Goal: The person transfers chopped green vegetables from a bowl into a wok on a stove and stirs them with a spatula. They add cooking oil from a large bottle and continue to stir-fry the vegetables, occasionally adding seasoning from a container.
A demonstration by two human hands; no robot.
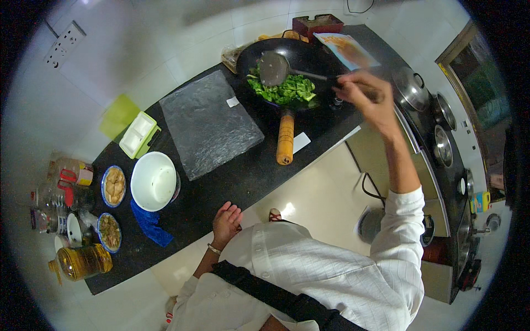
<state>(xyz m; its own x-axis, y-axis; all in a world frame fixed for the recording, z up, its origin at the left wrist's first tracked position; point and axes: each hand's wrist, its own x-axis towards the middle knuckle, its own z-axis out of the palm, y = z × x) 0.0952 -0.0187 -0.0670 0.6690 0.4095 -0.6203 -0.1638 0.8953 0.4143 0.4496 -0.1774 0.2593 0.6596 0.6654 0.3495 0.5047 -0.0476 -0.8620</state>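
Two bare hands in view, only one occupied. Right hand clenched round the far end of a long-handled turner; outline blurred, so exact finger placement cannot be told. Left hand hangs free near the edge of the black counter, close to the wearer's body, fingers loosely bent, nothing seen in the grasp.

Leafy greens sit in the near part of a dark wok, bright green, heaped, some pieces partly behind the turner. Its broad blade lies over the back of the heap; whether it presses on the leaves or is just above them, cannot tell. Wooden handle of the wok points toward the wearer, no hand on it.

Left of the wok, a dark grey sheet lies on the counter; farther left, a white bowl beside a blue cloth.

Step in hand, as I judge it: turning the greens over the heat. Next move would call for getting the blade under the heap and folding leaves inward, low enough that none go over the rim
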